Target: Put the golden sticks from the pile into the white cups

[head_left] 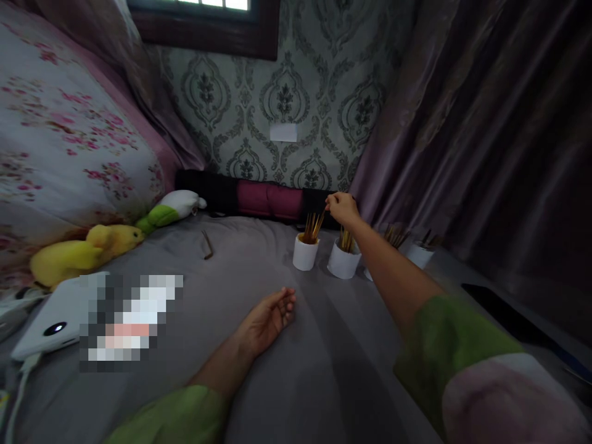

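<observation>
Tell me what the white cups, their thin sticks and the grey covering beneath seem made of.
White cups: perhaps paper or plastic; the sides look plain and matte. Thin sticks: possibly wood or bamboo, given their straight, slender shape and golden-brown colour; finish unclear. Grey covering: likely cloth, matte, with soft wrinkles.

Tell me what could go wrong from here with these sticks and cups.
The right hand seems to pinch a thin stick above the leftmost white cup, so a tug could tip that cup. It stands on soft-looking gray fabric, which may give poor footing. The right forearm crosses in front of other cups and might knock one.
</observation>
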Demonstrator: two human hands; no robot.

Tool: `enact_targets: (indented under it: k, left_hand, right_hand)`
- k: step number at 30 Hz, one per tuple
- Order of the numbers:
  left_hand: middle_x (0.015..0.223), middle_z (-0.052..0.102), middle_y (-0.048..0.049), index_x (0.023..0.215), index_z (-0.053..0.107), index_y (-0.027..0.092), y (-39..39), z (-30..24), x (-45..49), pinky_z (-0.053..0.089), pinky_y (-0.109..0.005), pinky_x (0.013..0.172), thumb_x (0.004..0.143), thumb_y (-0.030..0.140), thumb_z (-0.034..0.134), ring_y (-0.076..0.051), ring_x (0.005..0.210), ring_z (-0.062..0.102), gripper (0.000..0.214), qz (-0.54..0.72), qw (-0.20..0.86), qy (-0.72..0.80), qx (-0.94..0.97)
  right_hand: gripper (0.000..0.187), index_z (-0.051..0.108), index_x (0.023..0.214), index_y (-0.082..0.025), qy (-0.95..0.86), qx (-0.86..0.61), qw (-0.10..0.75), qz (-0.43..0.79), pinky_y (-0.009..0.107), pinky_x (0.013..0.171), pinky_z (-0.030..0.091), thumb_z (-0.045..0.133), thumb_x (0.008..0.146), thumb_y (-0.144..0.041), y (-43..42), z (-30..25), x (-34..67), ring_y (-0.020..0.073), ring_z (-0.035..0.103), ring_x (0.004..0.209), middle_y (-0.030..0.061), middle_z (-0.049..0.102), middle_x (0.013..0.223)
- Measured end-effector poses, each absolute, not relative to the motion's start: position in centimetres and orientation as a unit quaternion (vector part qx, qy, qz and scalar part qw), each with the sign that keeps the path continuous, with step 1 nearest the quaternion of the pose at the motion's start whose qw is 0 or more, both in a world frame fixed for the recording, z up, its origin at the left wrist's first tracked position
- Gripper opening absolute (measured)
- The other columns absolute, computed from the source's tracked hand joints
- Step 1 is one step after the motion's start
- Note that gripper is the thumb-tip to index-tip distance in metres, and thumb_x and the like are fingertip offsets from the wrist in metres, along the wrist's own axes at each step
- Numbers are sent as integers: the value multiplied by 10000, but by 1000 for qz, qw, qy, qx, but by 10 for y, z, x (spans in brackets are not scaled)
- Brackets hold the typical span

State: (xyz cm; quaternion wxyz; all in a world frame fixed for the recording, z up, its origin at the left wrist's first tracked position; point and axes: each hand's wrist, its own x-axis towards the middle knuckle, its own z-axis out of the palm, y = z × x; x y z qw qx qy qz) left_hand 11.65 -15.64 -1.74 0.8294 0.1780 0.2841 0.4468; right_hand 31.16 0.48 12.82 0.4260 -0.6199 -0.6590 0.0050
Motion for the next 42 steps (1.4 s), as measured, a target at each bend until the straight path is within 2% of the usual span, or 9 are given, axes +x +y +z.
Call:
enact_targets:
  k: [16,37,42]
  left_hand:
    - [693,578,-31,815,584,86,-158,-16,117,416,-168,504,743,189,564,-49,547,505,127,451,824,291,180]
    - [681,582,-29,807,581,86,-157,-18,117,418,-166,506,752,188,552,-47,540,507,119,449,829,278,185]
    - [685,581,-32,808,583,86,-156,-18,117,423,-172,515,746,189,560,-49,544,506,122,449,828,279,185]
  right_hand:
    - [258,630,743,-164,-676,-624,389,39,208,646,423,393,779,-257,11,107,310,111,594,645,28,659,682]
    - [279,671,789,-169,-673,-636,375,46,188,568,396,428,749,-300,3,97,311,106,574,616,23,660,687]
    - [275,682,812,-181,-671,-633,384,38,205,606,407,454,736,-314,0,96,312,118,582,651,22,666,715]
